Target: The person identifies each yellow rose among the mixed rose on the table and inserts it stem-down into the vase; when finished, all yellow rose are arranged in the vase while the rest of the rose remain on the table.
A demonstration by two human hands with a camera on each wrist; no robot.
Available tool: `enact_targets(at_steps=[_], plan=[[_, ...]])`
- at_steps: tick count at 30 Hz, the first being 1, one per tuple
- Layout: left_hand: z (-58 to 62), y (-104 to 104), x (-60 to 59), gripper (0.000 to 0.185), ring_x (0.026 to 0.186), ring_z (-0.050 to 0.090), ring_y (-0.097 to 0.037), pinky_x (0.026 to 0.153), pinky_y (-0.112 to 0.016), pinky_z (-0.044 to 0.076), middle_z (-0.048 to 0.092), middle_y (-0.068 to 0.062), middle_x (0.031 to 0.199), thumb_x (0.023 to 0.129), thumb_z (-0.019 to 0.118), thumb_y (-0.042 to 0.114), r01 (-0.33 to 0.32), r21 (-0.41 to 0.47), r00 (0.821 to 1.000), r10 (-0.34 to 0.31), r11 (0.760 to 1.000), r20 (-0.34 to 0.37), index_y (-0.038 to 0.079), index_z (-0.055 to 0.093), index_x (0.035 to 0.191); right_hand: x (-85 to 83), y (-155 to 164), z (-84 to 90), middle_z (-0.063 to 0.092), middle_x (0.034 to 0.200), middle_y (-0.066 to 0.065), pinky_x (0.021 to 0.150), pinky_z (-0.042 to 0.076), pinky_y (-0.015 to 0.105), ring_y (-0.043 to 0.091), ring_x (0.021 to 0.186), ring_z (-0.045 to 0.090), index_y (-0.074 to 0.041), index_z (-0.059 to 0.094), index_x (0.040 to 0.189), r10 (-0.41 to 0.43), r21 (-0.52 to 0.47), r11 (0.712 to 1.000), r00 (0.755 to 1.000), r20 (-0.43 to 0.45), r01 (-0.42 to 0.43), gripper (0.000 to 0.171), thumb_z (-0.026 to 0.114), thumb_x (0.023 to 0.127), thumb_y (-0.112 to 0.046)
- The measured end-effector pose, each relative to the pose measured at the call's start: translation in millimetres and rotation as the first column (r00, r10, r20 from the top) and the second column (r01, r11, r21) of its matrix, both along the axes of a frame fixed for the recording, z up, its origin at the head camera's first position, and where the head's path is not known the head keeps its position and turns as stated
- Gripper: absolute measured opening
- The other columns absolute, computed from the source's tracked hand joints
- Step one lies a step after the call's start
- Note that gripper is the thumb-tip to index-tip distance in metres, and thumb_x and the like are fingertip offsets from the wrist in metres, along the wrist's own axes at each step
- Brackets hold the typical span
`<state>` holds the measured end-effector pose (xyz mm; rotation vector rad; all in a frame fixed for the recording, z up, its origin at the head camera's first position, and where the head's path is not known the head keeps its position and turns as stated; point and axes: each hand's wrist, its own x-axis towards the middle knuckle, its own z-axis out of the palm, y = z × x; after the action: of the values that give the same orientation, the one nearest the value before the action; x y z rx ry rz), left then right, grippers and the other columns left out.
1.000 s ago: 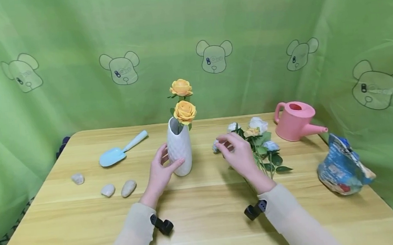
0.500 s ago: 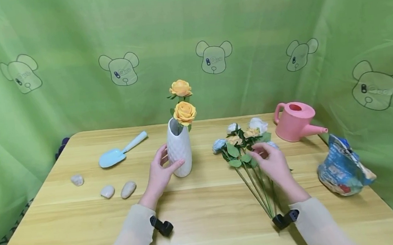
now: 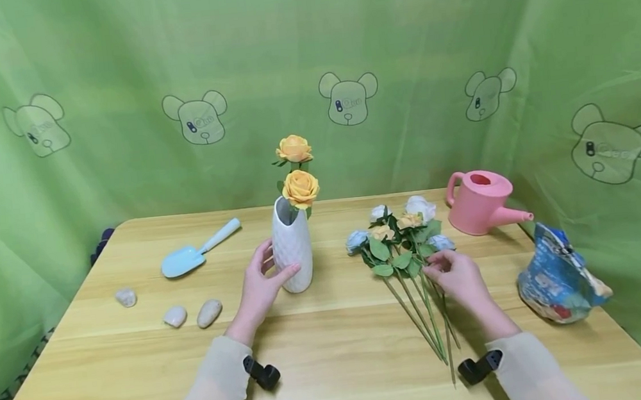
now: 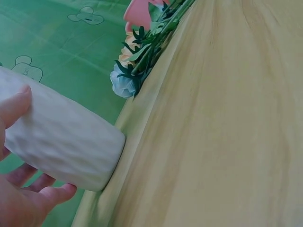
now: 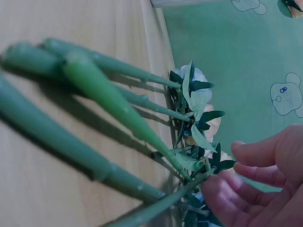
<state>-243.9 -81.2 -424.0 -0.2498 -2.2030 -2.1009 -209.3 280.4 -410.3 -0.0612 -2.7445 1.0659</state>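
Observation:
A white textured vase (image 3: 294, 254) stands upright with two orange roses (image 3: 300, 189) in it, one above the other. My left hand (image 3: 261, 283) holds its lower body, thumb (image 4: 16, 106) on one side and fingers (image 4: 52, 194) on the other. To the right, a bunch of artificial flowers (image 3: 399, 237) lies on the table, its white, peach and light blue heads pointing away and its green stems toward me. My right hand (image 3: 461, 280) is at the upper stems below a blue flower (image 3: 440, 243). In the right wrist view its thumb and fingers are apart, fingertips beside stems and leaves.
A light blue trowel (image 3: 184, 260) and several stones (image 3: 210, 313) lie left of the vase on the wooden table (image 3: 336, 366). A pink watering can (image 3: 479, 204) and a crumpled blue bag (image 3: 556, 277) stand at the right. A green curtain (image 3: 266, 57) surrounds the table.
My right hand has moved right and toward me, from the left side of the bunch to its right-hand stems, uncovering the flower heads. My left hand has stayed on the vase.

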Motion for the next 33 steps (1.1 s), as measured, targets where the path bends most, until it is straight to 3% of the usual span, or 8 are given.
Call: enact_targets(at_steps=[3, 6, 14, 21, 26, 29, 33], plan=[[-9.4, 0, -7.0, 0.074, 0.121, 0.044, -0.029, 0.1, -0.042, 0.039, 0.044, -0.012, 0.135, 0.075, 0.079, 0.024, -0.01, 0.001, 1.0, 0.01, 1.0, -0.001, 0.017, 0.04, 0.138, -0.5, 1, -0.2, 0.062, 0.086, 0.014, 0.063, 0.05, 0.032, 0.026, 0.075, 0.058, 0.007, 0.059, 0.106, 0.005, 0.015, 1.0, 1.0, 0.025, -0.006, 0.029, 0.067, 0.083, -0.01], [-10.6, 1, -8.6, 0.075, 0.12, 0.045, -0.027, 0.099, -0.041, 0.041, 0.047, -0.011, 0.132, 0.073, 0.08, 0.026, -0.026, -0.009, 1.0, 0.026, 1.0, -0.014, 0.018, 0.04, 0.137, -1.2, 2, -0.7, 0.062, 0.084, 0.015, 0.059, 0.05, 0.031, 0.024, 0.07, 0.058, 0.009, 0.058, 0.106, 0.011, 0.014, 1.0, 0.998, 0.054, -0.012, 0.03, 0.068, 0.082, -0.008], [-8.9, 6, -8.1, 0.081, 0.118, 0.046, -0.027, 0.099, -0.043, 0.04, 0.046, -0.008, 0.134, 0.07, 0.082, 0.024, -0.019, -0.017, 0.999, 0.018, 1.0, -0.051, 0.022, 0.039, 0.139, -5.7, 3, -5.1, 0.053, 0.075, 0.012, 0.05, 0.051, 0.032, 0.022, 0.056, 0.056, 0.012, 0.052, 0.11, 0.021, -0.12, 0.993, 0.98, 0.198, 0.003, 0.033, 0.064, 0.081, 0.001], [-11.1, 7, -8.9, 0.083, 0.118, 0.046, -0.029, 0.098, -0.042, 0.041, 0.045, -0.008, 0.134, 0.07, 0.082, 0.02, -0.02, -0.021, 0.998, 0.019, 1.0, -0.055, 0.023, 0.038, 0.14, -5.8, 5, -1.7, 0.051, 0.079, 0.009, 0.052, 0.052, 0.029, 0.016, 0.06, 0.052, 0.013, 0.049, 0.116, 0.024, -0.228, 0.973, 0.968, 0.25, 0.035, 0.037, 0.061, 0.082, 0.005], [-10.0, 5, -9.2, 0.083, 0.119, 0.045, -0.03, 0.099, -0.043, 0.04, 0.044, -0.01, 0.136, 0.071, 0.082, 0.021, -0.011, -0.035, 0.999, 0.009, 0.999, -0.048, 0.023, 0.037, 0.141, -4.0, 1, 9.9, 0.054, 0.081, 0.01, 0.051, 0.052, 0.027, 0.015, 0.06, 0.054, 0.016, 0.046, 0.121, 0.019, -0.319, 0.946, 0.977, 0.211, 0.05, 0.04, 0.059, 0.085, 0.006], [-3.3, 4, -5.9, 0.082, 0.121, 0.043, -0.032, 0.099, -0.045, 0.039, 0.042, -0.013, 0.137, 0.073, 0.08, 0.017, 0.006, -0.04, 0.999, -0.007, 0.999, -0.043, 0.019, 0.035, 0.142, -2.6, -3, 18.8, 0.057, 0.084, 0.009, 0.055, 0.054, 0.027, 0.015, 0.062, 0.057, 0.015, 0.045, 0.123, 0.013, -0.382, 0.922, 0.985, 0.172, 0.054, 0.042, 0.06, 0.086, 0.004], [11.8, 4, 4.1, 0.079, 0.121, 0.043, -0.034, 0.099, -0.046, 0.039, 0.041, -0.016, 0.138, 0.076, 0.077, 0.012, 0.018, -0.057, 0.999, -0.02, 0.998, -0.042, 0.013, 0.034, 0.142, -1.6, -12, 32.8, 0.059, 0.089, 0.006, 0.065, 0.057, 0.03, 0.015, 0.068, 0.061, 0.01, 0.045, 0.125, 0.031, -0.514, 0.857, 0.992, 0.119, 0.035, 0.043, 0.061, 0.087, 0.0]])
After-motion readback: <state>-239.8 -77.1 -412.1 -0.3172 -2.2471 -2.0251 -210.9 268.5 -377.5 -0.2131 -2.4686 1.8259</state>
